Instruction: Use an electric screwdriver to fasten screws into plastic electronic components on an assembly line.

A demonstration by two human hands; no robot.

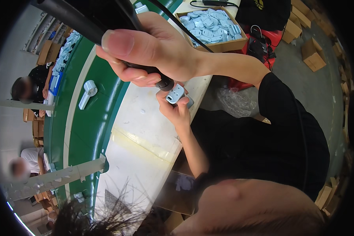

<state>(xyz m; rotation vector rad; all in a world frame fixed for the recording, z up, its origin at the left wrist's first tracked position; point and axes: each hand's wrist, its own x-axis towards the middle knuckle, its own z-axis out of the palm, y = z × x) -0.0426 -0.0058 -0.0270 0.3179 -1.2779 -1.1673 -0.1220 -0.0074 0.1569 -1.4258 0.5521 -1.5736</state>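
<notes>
My right hand (157,49) is wrapped round a black electric screwdriver (106,17), its thumb lying along the body. The tool's dark nose reaches down to a small light-blue plastic housing (175,94) with several holes in its face. Whether the bit touches the housing is hidden. Below the tool, my left hand (177,112) grips this housing between thumb and fingers, just over the edge of the white worktable (145,129). A black cord (181,25) passes behind my right hand.
Beyond the table runs a green conveyor belt (96,74) carrying a light-blue part with a round head (90,88). A cardboard box (234,45) of similar housings stands at the table's far end. A metal beam (59,177) crosses the lower left. Two people sit across the belt.
</notes>
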